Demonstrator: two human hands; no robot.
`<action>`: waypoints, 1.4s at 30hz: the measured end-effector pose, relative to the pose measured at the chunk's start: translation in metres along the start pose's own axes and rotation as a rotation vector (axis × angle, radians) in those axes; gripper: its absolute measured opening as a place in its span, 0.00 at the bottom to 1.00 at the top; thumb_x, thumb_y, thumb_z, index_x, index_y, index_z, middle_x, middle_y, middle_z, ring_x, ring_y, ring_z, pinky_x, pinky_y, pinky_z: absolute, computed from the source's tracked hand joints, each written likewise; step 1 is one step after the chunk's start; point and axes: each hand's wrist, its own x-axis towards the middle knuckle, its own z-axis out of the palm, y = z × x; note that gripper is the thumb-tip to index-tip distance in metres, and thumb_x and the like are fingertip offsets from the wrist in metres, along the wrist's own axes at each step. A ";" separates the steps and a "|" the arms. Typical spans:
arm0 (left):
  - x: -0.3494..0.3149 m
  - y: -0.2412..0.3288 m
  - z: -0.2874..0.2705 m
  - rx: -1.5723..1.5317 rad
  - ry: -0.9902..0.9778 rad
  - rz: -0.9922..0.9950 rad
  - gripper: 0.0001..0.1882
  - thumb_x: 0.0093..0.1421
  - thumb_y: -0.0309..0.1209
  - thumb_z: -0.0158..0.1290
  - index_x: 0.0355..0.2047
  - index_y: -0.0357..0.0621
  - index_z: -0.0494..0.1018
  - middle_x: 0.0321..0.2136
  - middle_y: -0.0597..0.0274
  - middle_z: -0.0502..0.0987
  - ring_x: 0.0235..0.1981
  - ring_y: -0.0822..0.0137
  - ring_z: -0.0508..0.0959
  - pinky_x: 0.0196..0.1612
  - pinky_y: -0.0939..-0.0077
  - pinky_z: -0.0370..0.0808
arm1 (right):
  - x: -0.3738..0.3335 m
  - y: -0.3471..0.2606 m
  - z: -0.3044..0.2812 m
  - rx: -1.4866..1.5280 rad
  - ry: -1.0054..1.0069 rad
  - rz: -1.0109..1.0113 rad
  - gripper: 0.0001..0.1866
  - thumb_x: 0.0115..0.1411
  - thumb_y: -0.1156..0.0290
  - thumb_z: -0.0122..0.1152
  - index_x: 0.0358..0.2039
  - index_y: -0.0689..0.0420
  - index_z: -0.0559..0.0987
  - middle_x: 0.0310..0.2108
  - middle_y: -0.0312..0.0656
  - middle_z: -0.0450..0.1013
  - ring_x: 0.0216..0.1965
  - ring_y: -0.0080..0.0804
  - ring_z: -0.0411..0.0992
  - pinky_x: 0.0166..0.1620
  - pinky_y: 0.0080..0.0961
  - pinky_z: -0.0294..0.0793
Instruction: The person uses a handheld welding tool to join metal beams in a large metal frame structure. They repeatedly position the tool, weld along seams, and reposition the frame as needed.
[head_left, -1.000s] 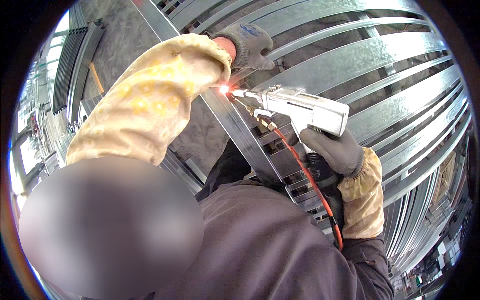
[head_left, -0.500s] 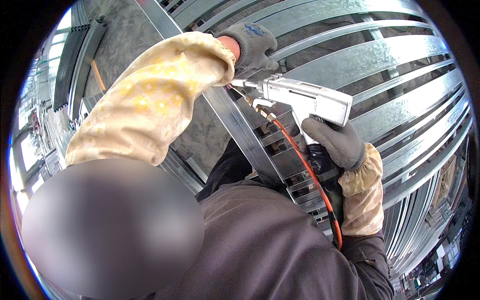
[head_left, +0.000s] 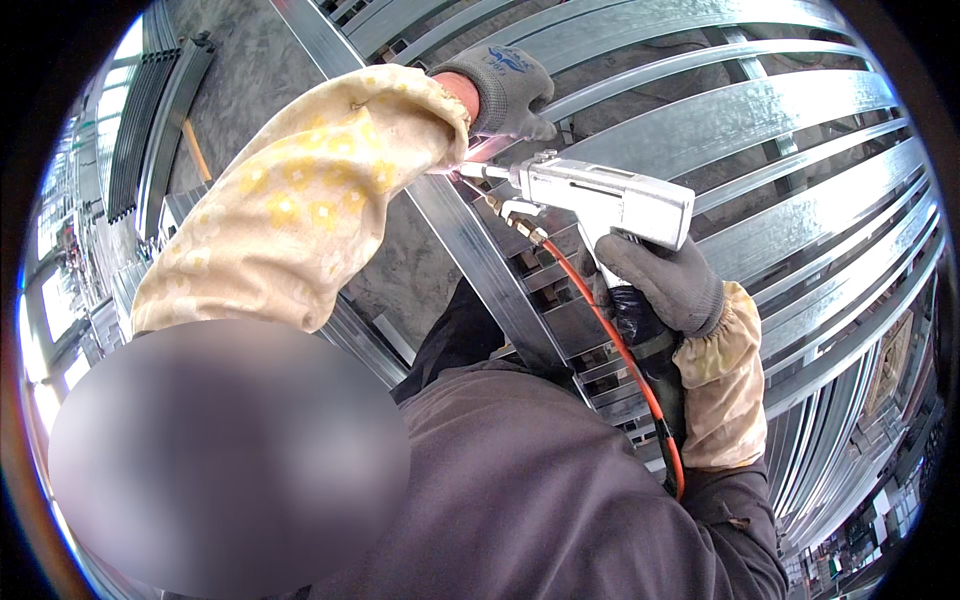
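Note:
My right hand (head_left: 665,280), in a grey glove, is closed round the black-wrapped handle of a white and silver welding gun (head_left: 610,195). An orange hose (head_left: 602,325) runs along the gun to a thin metal guide beside its nozzle. The tip points left at the joint by the steel side rail (head_left: 490,265), where a pinkish glow shows; my left sleeve partly covers the spot. Just above the nozzle, my gloved left hand (head_left: 508,90) is curled over the end of a steel tube (head_left: 640,80). Its fingertips are partly hidden.
Long galvanized slats (head_left: 740,120) lie side by side across the right, with gaps between them. Dark steel profiles (head_left: 150,120) are stacked at the far left, near an orange strip (head_left: 196,150) on the concrete floor (head_left: 250,80). More metal lengths (head_left: 820,450) lie at the lower right.
The welding gun and my right hand have shifted slightly left. A pinkish glow has appeared at the nozzle tip. My left hand stays in place.

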 end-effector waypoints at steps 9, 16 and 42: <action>0.000 -0.002 0.001 -0.031 -0.012 0.013 0.21 0.57 0.55 0.58 0.35 0.52 0.82 0.36 0.56 0.82 0.40 0.55 0.83 0.44 0.58 0.77 | -0.002 0.001 -0.001 0.017 -0.020 0.047 0.20 0.67 0.66 0.64 0.55 0.62 0.76 0.44 0.39 0.77 0.44 0.23 0.74 0.49 0.24 0.76; -0.006 0.005 -0.007 -0.018 -0.011 -0.015 0.22 0.57 0.56 0.59 0.36 0.51 0.82 0.37 0.56 0.82 0.41 0.54 0.83 0.45 0.58 0.77 | 0.000 0.005 -0.003 0.068 -0.058 0.028 0.20 0.67 0.67 0.64 0.55 0.63 0.75 0.45 0.39 0.77 0.44 0.23 0.75 0.49 0.24 0.76; -0.007 0.003 -0.009 -0.021 -0.057 -0.036 0.21 0.58 0.54 0.58 0.37 0.51 0.80 0.37 0.55 0.81 0.43 0.53 0.82 0.46 0.58 0.77 | -0.009 0.002 -0.002 0.066 -0.036 0.084 0.16 0.67 0.67 0.64 0.51 0.63 0.78 0.41 0.39 0.79 0.42 0.24 0.76 0.47 0.24 0.77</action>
